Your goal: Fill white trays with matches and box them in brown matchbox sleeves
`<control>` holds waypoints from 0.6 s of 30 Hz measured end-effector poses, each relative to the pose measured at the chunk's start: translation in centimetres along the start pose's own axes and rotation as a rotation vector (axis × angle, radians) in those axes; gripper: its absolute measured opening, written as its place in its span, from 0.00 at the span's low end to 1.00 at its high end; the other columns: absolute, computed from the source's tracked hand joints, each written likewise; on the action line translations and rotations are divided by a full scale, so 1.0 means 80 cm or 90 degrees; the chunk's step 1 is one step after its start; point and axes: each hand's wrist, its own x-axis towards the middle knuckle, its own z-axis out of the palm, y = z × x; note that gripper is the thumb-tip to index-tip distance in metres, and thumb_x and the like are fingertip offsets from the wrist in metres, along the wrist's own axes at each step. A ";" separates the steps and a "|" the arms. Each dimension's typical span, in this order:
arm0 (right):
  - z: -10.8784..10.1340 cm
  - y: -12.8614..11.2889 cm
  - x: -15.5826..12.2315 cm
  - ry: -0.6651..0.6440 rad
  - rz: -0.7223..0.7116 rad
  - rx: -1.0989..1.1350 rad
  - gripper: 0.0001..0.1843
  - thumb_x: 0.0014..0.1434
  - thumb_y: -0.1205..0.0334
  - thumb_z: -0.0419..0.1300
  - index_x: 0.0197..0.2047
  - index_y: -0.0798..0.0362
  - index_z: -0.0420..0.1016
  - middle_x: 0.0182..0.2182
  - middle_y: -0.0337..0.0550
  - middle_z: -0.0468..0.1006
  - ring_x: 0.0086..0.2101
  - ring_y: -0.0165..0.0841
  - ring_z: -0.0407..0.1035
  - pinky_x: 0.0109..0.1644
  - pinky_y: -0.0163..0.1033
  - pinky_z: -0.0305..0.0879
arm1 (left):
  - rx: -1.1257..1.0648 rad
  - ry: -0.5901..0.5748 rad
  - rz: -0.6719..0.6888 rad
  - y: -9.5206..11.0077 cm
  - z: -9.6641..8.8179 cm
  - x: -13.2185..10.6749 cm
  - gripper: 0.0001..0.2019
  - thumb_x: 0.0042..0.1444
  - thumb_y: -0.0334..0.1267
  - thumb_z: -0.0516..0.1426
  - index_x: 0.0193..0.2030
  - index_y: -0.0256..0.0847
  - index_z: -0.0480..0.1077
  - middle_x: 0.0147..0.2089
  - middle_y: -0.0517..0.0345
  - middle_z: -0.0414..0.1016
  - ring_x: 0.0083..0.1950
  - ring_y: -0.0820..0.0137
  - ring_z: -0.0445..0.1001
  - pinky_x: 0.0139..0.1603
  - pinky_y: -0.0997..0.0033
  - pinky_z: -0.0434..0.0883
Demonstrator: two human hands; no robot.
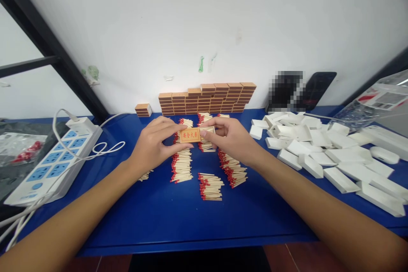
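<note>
My left hand (157, 141) is closed on the yellow matchbox sleeve (190, 135), which has red characters on its face. From the right, my right hand (234, 138) pinches the matchbox tray (211, 129), whose near end meets the sleeve; how far it sits inside is hidden. Both are held just above the table. Under and around my hands lie piles of red-tipped matches, among them one pile (182, 165) below the sleeve, another pile (211, 187) closer to me and a third pile (234, 168) below my right hand.
Stacked matchboxes (207, 101) line the wall, with a small separate stack (143, 110) to their left. White empty trays (318, 148) cover the right side of the blue table (153, 216). A power strip (52, 161) with loose white cables stands at left; a phone (318, 89) leans at back right.
</note>
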 end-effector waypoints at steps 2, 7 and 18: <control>0.003 -0.002 -0.001 -0.016 0.014 0.023 0.22 0.60 0.44 0.70 0.48 0.53 0.79 0.24 0.37 0.75 0.24 0.31 0.69 0.22 0.35 0.62 | 0.003 0.004 -0.008 -0.001 0.002 -0.001 0.20 0.57 0.50 0.70 0.53 0.44 0.80 0.43 0.53 0.85 0.43 0.62 0.80 0.48 0.57 0.77; 0.019 -0.014 -0.015 0.025 0.031 0.077 0.35 0.71 0.36 0.53 0.72 0.49 0.65 0.55 0.53 0.79 0.37 0.36 0.79 0.40 0.45 0.80 | 0.017 0.056 -0.066 0.000 0.005 -0.004 0.22 0.55 0.50 0.71 0.53 0.43 0.81 0.45 0.51 0.85 0.44 0.62 0.80 0.48 0.59 0.77; 0.038 -0.011 -0.041 -0.143 0.069 0.027 0.51 0.68 0.25 0.44 0.82 0.38 0.29 0.79 0.44 0.47 0.76 0.50 0.42 0.76 0.67 0.47 | -0.028 0.061 -0.033 0.020 0.011 -0.004 0.19 0.60 0.44 0.69 0.55 0.43 0.79 0.44 0.52 0.84 0.43 0.64 0.79 0.47 0.58 0.76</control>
